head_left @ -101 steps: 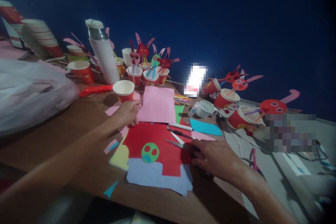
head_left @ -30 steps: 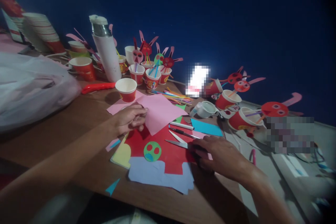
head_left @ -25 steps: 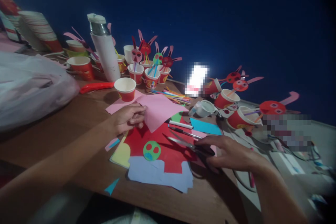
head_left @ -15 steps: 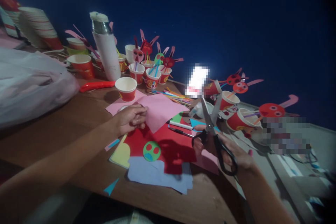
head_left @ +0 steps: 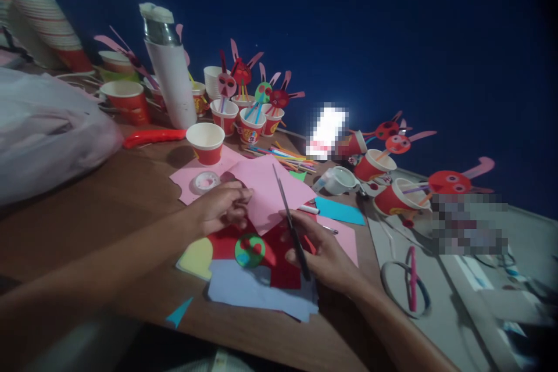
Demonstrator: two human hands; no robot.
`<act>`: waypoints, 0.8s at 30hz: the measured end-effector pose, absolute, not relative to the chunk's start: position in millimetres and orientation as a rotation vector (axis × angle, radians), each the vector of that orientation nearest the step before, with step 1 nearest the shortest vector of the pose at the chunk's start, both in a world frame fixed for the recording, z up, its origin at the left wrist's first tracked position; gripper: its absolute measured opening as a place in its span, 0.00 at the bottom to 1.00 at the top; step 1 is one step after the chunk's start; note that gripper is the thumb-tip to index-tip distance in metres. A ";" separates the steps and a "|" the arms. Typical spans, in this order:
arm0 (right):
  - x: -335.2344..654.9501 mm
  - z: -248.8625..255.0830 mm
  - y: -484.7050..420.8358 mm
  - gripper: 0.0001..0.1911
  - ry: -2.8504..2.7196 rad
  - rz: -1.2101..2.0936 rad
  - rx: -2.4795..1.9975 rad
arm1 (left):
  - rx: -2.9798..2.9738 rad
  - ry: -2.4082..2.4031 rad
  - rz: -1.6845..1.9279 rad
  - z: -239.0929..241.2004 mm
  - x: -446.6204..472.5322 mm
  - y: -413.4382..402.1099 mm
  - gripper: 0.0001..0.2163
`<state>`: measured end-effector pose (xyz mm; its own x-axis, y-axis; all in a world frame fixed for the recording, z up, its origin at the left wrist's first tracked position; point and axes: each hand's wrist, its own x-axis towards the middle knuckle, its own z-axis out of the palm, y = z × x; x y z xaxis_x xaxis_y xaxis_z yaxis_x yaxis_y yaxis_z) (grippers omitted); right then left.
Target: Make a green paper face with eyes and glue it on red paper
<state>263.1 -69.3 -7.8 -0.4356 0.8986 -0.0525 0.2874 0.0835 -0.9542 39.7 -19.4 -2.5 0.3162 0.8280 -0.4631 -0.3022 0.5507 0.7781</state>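
My left hand (head_left: pixel 227 203) pinches the left edge of a sheet of pink paper (head_left: pixel 270 186), which is held up above the table. In my right hand (head_left: pixel 320 250) is a pair of scissors (head_left: pixel 291 224), seen edge-on, with the blades pointing up in front of the pink sheet. Whether the blades touch the paper, I cannot tell. Below the hands lies red paper (head_left: pixel 285 270), with a green paper disc (head_left: pixel 250 250) bearing red and blue pieces on top. White paper (head_left: pixel 248 288) and yellow paper (head_left: pixel 195 257) lie nearer to me.
A paper cup (head_left: pixel 205 143) and a tape roll (head_left: pixel 206 182) stand behind my left hand. Farther back are a flask (head_left: pixel 170 78), colored straws (head_left: pixel 283 157) and cups holding paper rabbit heads. A plastic bag (head_left: pixel 47 133) sits at the left; blue paper (head_left: pixel 340 211) lies at the right.
My right hand has brought the scissors left to the pink sheet. The blades stood apart before and now appear edge-on. My left hand still holds the paper; the view has shifted slightly.
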 end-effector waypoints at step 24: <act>244.9 -16.6 -72.4 0.27 -1.407 1.344 -1.194 | 0.878 0.842 0.732 -11.4 53.0 -43.5 0.10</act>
<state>244.9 -72.4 -16.6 -0.2011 0.9787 -0.0420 0.0871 -0.0249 -0.9959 53.0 -43.5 -11.4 0.4753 0.8213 -0.3154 -0.1979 0.4491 0.8713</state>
